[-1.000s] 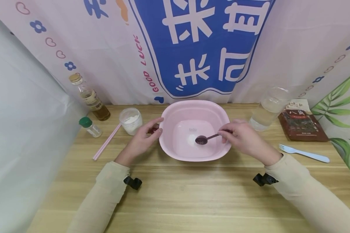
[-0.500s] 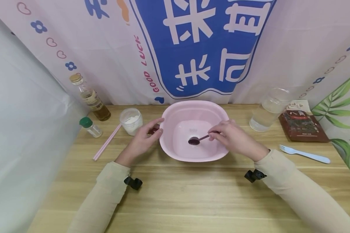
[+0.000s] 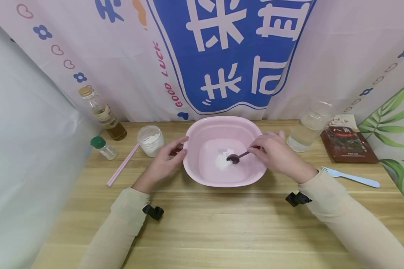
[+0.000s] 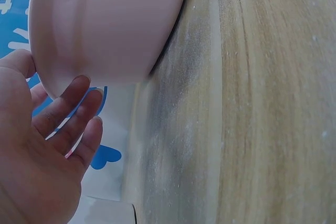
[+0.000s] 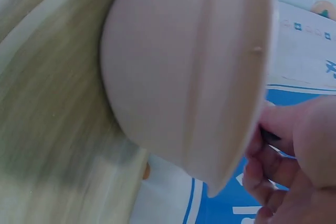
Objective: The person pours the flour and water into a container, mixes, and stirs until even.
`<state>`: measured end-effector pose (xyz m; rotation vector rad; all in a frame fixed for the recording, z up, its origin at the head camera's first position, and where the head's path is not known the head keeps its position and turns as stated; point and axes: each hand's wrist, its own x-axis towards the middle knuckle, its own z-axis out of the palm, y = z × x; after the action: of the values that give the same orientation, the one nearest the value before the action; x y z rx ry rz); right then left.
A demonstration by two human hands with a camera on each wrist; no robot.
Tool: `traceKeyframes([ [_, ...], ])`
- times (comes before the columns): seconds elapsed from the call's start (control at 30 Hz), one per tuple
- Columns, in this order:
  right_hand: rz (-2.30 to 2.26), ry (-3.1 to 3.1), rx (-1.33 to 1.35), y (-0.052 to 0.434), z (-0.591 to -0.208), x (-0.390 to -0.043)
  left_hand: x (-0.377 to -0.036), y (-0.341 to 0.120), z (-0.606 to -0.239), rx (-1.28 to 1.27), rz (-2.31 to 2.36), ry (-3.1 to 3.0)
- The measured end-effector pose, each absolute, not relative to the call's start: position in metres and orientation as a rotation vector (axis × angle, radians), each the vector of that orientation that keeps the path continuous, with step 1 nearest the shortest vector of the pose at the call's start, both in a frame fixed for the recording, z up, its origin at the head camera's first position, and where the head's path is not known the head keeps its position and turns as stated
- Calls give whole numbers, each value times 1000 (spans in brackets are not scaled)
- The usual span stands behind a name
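A pink plastic basin (image 3: 225,179) stands on the wooden table. My left hand (image 3: 165,158) holds its left rim; in the left wrist view the thumb lies at the edge, the other fingers bent near the outer wall (image 4: 115,30). Over the basin's right side, my right hand (image 3: 276,155) pinches the handle of a dark brown measuring spoon (image 3: 233,159), its bowl low inside, beside a small heap of white powder (image 3: 223,161). From the right wrist, the fingers (image 5: 268,166) show curled past the rim, the spoon bowl hidden behind the basin.
Left of the basin are a jar of white powder (image 3: 151,144), pink chopsticks (image 3: 123,164), a green-capped shaker (image 3: 104,148) and a bottle of amber liquid (image 3: 107,119). To the right stand a clear pitcher of water (image 3: 306,129), a brown packet (image 3: 348,145) and a blue fork (image 3: 353,177).
The spoon first went left over the basin's middle, then came back slightly right. A larger patch of white powder now shows on the basin floor. My left hand has stayed at the rim.
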<state>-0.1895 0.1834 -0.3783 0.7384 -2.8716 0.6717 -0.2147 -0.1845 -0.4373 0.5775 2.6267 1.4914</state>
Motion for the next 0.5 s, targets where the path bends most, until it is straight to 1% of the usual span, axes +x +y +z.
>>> traceKeyframes([
  [0.27,902,-2900,862,175,-384,-188,-215,-185,-436,578,1489,2627],
  [0.5,831,-2851,771,167,-392,-195,-216,-185,-438,570,1490,2624],
])
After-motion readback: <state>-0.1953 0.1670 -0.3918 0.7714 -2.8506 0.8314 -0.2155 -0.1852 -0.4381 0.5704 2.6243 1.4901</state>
